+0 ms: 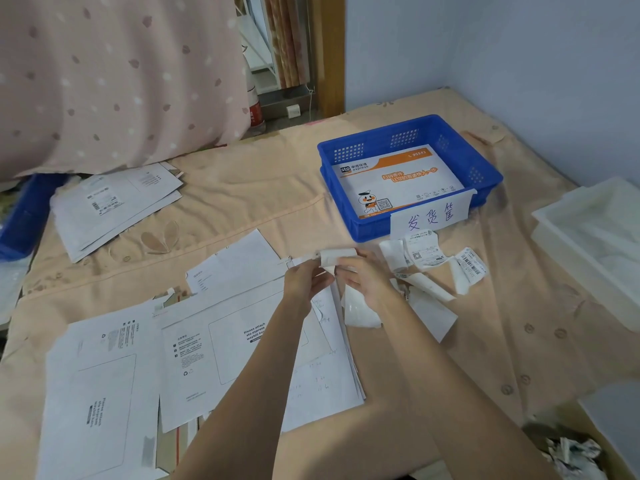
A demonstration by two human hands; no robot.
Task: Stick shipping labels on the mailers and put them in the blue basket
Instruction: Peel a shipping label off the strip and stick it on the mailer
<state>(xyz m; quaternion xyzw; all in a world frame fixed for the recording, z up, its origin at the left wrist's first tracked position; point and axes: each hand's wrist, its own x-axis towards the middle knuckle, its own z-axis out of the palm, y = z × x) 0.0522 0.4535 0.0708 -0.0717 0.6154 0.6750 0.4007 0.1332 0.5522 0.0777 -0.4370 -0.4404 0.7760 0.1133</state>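
Progress: one STO Express mailer (398, 181) is lodged flat in the blue basket (410, 133). Outstanding: unlabelled mailers (221, 344) are spread on the peach bedsheet (259, 188) beneath the forearms; more envelopes (114, 206) are stacked far left. In hand: a curled shipping label (337, 257) is pinched between left hand (304, 278) and right hand (363, 277), apparently being peeled. Loose labels and backing strips (433, 261) are heaped just beside the basket. A white tray (588, 223) is placed far right. Basket access is judged unobstructed.
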